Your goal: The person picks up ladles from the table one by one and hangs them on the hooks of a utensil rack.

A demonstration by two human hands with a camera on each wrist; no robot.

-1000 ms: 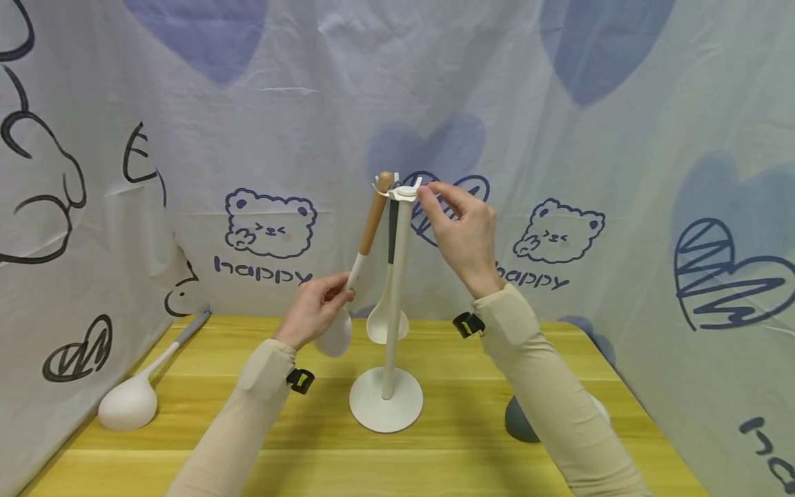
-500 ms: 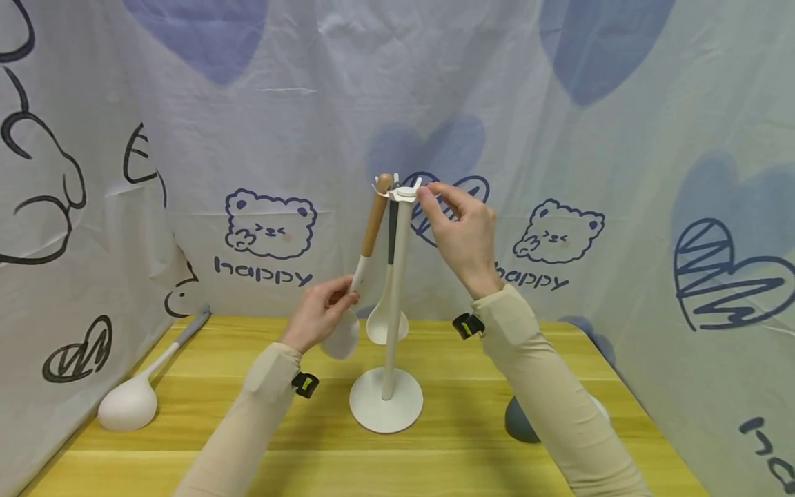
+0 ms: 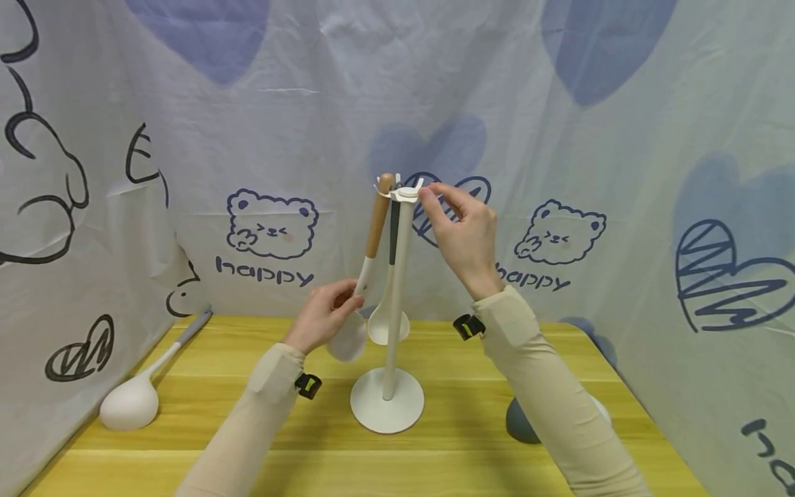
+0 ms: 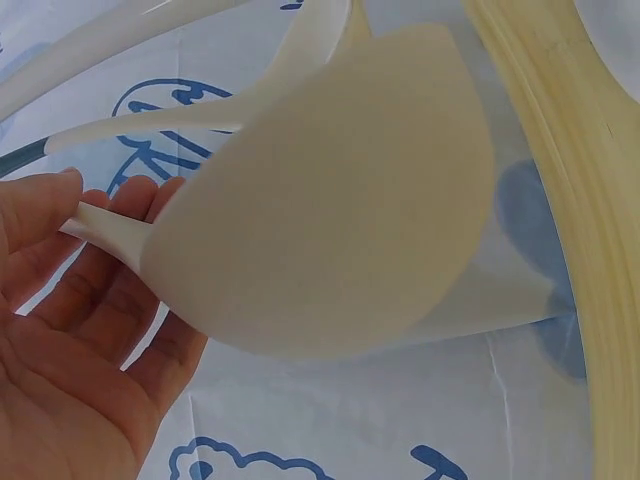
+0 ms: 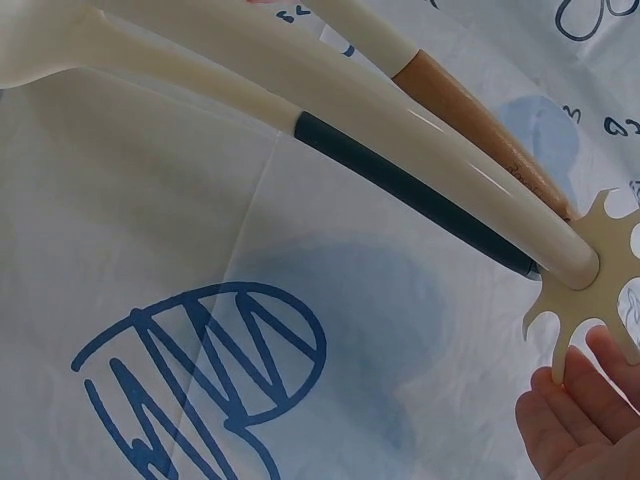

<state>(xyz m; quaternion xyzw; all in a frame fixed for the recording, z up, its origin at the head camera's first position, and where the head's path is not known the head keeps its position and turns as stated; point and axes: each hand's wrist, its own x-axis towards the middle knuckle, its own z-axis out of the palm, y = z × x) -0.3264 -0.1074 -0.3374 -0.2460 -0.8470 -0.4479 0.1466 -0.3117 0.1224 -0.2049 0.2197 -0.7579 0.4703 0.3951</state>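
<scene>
A white utensil (image 3: 377,228) with a wooden handle and a broad rounded head (image 4: 330,200) leans at the top of a white utensil stand (image 3: 395,304). My left hand (image 3: 323,314) pinches its white neck between thumb and fingers, just above the head. The handle's knob sits among the prongs of the stand's hook ring (image 5: 585,270). With thumb and fingertips, my right hand (image 3: 466,231) pinches a prong on the ring's right side. Behind the pole hangs a white spoon-shaped utensil (image 3: 380,324) with a dark handle.
On the table's left lies a white ladle (image 3: 130,404) with a grey handle. A dark rounded object (image 3: 520,422) lies partly behind my right forearm. The stand's round base (image 3: 386,417) rests on the yellow wooden table (image 3: 459,428); a printed curtain (image 3: 348,124) surrounds it.
My left hand has shifted a little to the right, swinging the utensil's lower end toward the pole, so its handle is more upright. The right hand stays on the ring.
</scene>
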